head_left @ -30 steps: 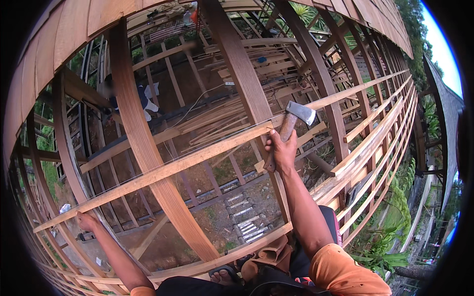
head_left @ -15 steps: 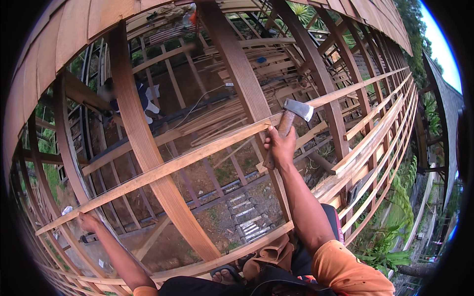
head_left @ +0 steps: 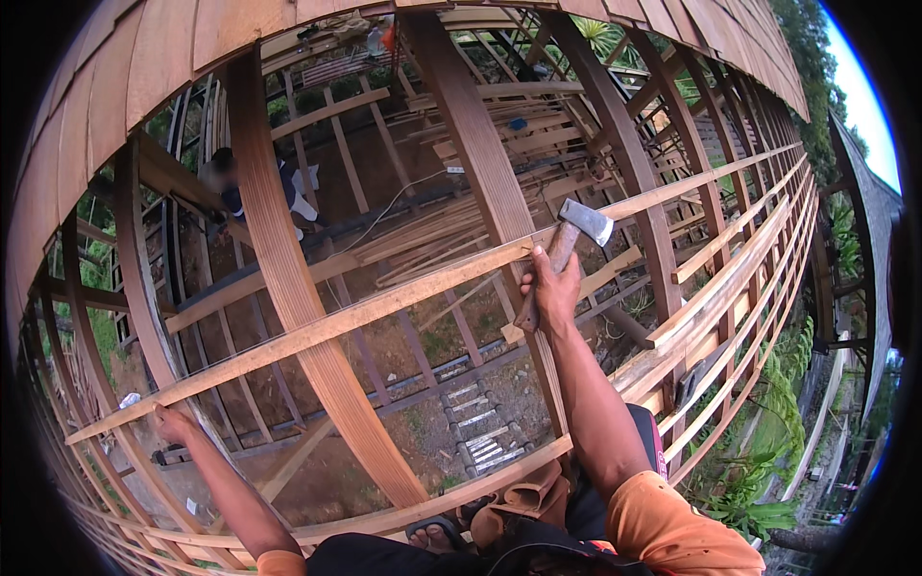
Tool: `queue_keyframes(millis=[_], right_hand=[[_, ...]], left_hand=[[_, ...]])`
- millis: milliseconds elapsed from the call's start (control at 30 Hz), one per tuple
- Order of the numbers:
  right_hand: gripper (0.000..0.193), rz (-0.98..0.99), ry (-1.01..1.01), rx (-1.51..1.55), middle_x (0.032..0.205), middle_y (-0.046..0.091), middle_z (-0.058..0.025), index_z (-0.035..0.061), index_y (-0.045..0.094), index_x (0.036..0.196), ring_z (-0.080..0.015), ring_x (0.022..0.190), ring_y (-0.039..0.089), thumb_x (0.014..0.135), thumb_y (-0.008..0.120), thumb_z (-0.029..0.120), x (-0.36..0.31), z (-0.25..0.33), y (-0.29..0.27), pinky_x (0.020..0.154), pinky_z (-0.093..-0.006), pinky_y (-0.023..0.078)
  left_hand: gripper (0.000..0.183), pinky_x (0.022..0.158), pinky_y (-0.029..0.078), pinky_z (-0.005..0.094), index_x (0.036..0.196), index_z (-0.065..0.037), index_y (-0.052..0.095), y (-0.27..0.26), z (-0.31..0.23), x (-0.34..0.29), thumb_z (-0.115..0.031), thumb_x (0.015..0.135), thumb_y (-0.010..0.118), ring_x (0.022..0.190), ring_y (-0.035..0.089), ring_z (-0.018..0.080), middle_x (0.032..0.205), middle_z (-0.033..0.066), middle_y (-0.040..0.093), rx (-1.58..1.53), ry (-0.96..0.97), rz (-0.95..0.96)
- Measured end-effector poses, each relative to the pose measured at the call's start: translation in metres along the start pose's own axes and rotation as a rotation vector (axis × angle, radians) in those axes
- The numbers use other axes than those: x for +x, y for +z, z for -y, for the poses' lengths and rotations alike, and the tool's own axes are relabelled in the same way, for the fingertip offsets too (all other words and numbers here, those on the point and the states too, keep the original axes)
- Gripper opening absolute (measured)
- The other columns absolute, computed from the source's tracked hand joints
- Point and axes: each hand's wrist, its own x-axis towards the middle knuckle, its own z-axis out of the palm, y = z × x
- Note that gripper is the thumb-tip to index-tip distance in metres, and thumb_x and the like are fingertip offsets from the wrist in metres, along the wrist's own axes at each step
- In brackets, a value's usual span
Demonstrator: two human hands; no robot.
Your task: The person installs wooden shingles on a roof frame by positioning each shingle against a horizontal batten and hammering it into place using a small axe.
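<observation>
A long pale wooden batten (head_left: 317, 331) lies slantwise across the dark rafters. Near its far-left end my left hand (head_left: 175, 425) is closed on the lower edge, its fingertips partly hidden. My right hand (head_left: 555, 285) grips a hatchet (head_left: 569, 230) by its worn wooden handle. The grey steel head points up and to the right, above the hand. At the same time my right thumb presses against the batten's right end, where it meets another batten (head_left: 663, 195) over a rafter (head_left: 480, 144). A thin dark nail-like point shows beside the thumb, too small to be sure of.
Wooden shingles (head_left: 288, 24) cover the roof above. A nearer batten (head_left: 451, 490) runs by my foot and a brown leather pouch (head_left: 533, 499). Several loose strips (head_left: 711, 278) lie at right. Through the open frame, a person (head_left: 279, 197) and a ladder (head_left: 480, 427) appear far below.
The view has shifted slightly, so the frame sits a little lower and further right. Both hands keep their places on the batten and hatchet.
</observation>
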Motion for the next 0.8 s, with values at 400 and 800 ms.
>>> queue_keyframes(millis=[400,800], right_hand=[[0.028,0.047,-0.198,0.261,0.089,0.063,-0.0051,0.0049,0.052,0.108,-0.0093,0.059,0.057,0.09,0.073,0.007,-0.007,-0.007,-0.006,0.05,-0.0251,0.05],[0.021,0.24,-0.231,0.291,0.089,0.062,-0.0038,0.0055,0.052,0.104,-0.0107,0.068,0.061,0.091,0.068,0.004,0.003,0.0,0.011,0.059,-0.0246,0.052]], left_hand=[[0.049,0.088,0.049,0.0439,0.113,0.006,0.07,0.0,-0.021,-0.017,-0.037,0.097,0.055,0.099,0.067,0.0358,0.109,0.0239,0.071,0.167,-0.047,0.035],[0.048,0.092,0.048,0.0457,0.115,0.004,0.07,0.001,-0.024,-0.024,-0.036,0.098,0.052,0.102,0.066,0.0395,0.11,0.0246,0.071,0.176,-0.011,0.021]])
